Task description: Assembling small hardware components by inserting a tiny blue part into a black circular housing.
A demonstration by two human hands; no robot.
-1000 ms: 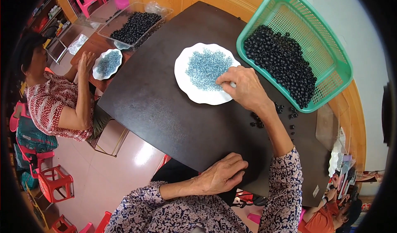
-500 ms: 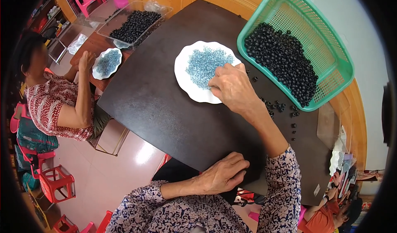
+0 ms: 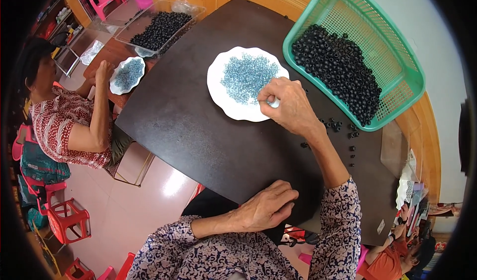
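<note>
A white scalloped plate [image 3: 222, 101] holds many tiny clear-blue beads [image 3: 248, 76]. Over its lower right rim is my right hand [image 3: 290, 106], thumb and fingers pinched together; whatever they grip is too small or hidden to make out. At the table's near edge rests my left hand [image 3: 266, 208], its fingers curled in, their inner side hidden. To the right of my right forearm, several loose black ring-like pieces [image 3: 335, 125] lie on the dark table [image 3: 184, 126]. A green basket [image 3: 392, 113] beyond them carries a heap of black pieces [image 3: 343, 71].
On the left, another person [image 3: 74, 126] sits at a smaller brown table with a white plate [image 3: 119, 85] of blue beads and a clear bin [image 3: 196, 17] of black pieces. Red plastic stools [image 3: 67, 220] stand on the floor. Another person [image 3: 385, 265] is at the lower right.
My right hand has shifted slightly right and down, from over the beads toward the plate's rim. Black pieces left of my right forearm have come into view. My left hand stays nearly still.
</note>
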